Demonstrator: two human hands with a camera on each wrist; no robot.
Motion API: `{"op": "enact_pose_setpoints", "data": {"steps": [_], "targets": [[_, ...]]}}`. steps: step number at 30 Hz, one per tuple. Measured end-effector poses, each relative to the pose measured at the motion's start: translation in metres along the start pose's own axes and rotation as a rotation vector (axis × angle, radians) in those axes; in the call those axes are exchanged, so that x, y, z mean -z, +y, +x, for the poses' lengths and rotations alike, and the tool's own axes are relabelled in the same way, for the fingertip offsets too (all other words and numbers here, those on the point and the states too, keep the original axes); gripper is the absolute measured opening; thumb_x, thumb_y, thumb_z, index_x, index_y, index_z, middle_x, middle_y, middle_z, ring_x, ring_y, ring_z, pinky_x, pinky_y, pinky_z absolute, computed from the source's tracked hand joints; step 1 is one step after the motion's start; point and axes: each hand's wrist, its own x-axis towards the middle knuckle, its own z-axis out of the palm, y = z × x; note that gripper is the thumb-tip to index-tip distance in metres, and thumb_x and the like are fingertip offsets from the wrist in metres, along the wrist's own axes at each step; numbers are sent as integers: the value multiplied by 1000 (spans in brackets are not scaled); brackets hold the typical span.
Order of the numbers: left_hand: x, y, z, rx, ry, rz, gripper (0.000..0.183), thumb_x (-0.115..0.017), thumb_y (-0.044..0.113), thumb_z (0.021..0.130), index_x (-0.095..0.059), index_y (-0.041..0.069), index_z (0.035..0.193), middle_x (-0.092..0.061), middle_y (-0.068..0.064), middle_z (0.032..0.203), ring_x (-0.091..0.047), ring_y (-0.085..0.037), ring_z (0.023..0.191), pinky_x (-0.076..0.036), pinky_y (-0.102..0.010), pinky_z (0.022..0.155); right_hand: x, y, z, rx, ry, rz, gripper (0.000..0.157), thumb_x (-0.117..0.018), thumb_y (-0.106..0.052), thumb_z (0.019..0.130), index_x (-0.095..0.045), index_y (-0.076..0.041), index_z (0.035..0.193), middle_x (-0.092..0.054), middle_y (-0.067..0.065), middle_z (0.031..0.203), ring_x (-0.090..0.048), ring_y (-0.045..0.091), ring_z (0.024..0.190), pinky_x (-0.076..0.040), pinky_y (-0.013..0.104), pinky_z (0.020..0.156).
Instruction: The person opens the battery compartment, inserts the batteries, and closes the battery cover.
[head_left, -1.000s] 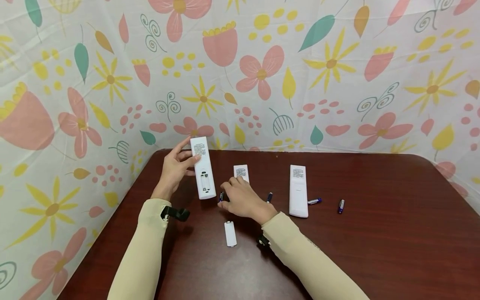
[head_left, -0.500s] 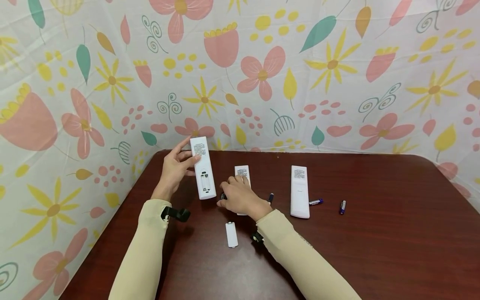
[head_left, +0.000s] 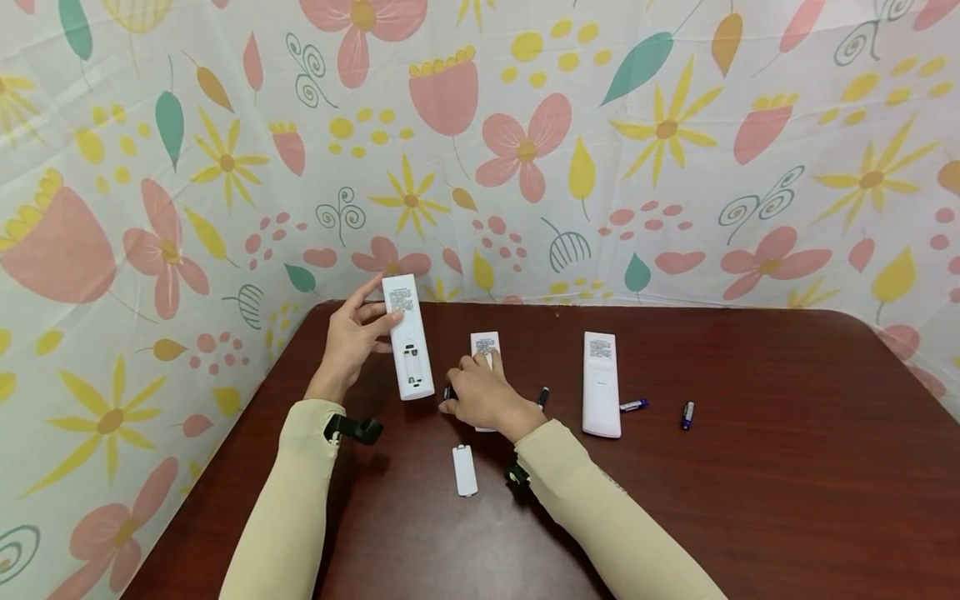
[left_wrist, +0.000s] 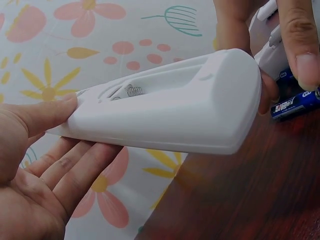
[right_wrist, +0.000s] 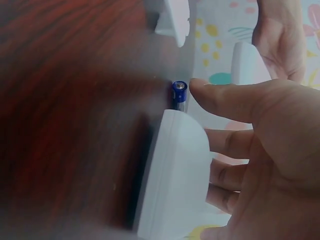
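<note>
My left hand (head_left: 348, 342) holds a white remote control (head_left: 403, 329) raised and tilted, thumb on its back and fingers underneath. Its battery compartment is uncovered, and a bare spring shows there in the left wrist view. My right hand (head_left: 486, 396) is lowered over a second white remote control (head_left: 484, 341) lying on the table, hiding much of it. Beside that remote lies a blue battery (right_wrist: 179, 93), partly covered by the hand in the head view. In the right wrist view the thumb tip (right_wrist: 199, 89) is right at the battery's end, fingers loosely bent behind the remote.
A loose battery cover (head_left: 465, 472) lies nearer the table's front. A third white remote control (head_left: 602, 392) lies to the right, with a blue battery (head_left: 633, 405) beside it and another battery (head_left: 687, 415) farther right. One dark battery (head_left: 543, 397) shows past my right wrist.
My right hand has shifted slightly over the battery, covering more of it, and its forearm has moved a little left. My left hand keeps the remote control in nearly the same place.
</note>
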Motion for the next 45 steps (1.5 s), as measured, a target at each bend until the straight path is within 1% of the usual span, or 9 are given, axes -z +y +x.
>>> {"op": "enact_pose_setpoints", "data": {"steps": [4,7,14,21,27,32,38,41,45], "targets": [[-1,0,-2,-3,4,3,72,-77,6,99,-50,30,161,-67,-20,128,-76,-19,86,-65,-36,63,-2,0,0,1,5,-17,37,-74,-36,103,-72,-5,123,-60,12,122,-47,35,127,-18,67,124],[0,0,-2,-2,5,1,71,-77,6,99,-50,30,161,-67,-20,128,-76,-19,86,-65,-36,63,-4,0,1,1,8,-34,37,-74,-36,103,-72,-6,123,-60,13,125,-47,36,129,-18,67,124],[0,-1,-3,1,2,-8,72,-77,6,99,-49,29,162,-67,-19,128,-76,-19,86,-65,-36,63,-7,0,3,0,4,-29,44,-76,-38,100,-71,-7,131,-59,15,128,-47,36,129,-17,68,124],[0,-2,-2,-3,3,-13,72,-77,5,99,-50,29,161,-69,-17,125,-76,-19,86,-65,-37,63,-9,0,3,-1,13,-28,41,-78,-38,99,-72,-9,127,-59,15,129,-47,36,130,-18,67,124],[0,-3,-2,-9,7,-9,72,-77,5,99,-49,27,162,-71,-13,121,-76,-20,86,-65,-37,62,-9,0,2,1,27,0,41,-81,-36,97,-69,-6,122,-59,14,122,-48,38,128,-19,67,124],[0,-2,-1,-8,3,-15,72,-77,5,99,-48,26,162,-71,-12,120,-76,-20,87,-65,-36,62,-9,1,2,10,46,33,41,-85,-35,93,-67,-6,115,-59,11,114,-50,36,122,-21,66,123],[0,-1,0,-5,-4,-28,73,-75,4,100,-46,23,164,-70,-12,120,-76,-21,89,-65,-37,62,-10,4,4,27,68,54,42,-89,-35,89,-62,-10,108,-59,7,109,-50,31,110,-31,56,115],[0,-1,0,-2,1,-23,72,-75,3,100,-47,25,163,-70,-13,120,-76,-21,89,-65,-38,62,-10,4,4,43,84,65,43,-91,-33,87,-60,-11,106,-60,7,109,-51,31,109,-32,55,114],[-1,-1,0,6,2,-18,71,-76,5,100,-50,31,161,-70,-13,122,-76,-22,90,-65,-38,62,-10,4,3,65,101,87,44,-93,-28,86,-58,-11,106,-62,6,108,-54,33,113,-31,57,117]]}}
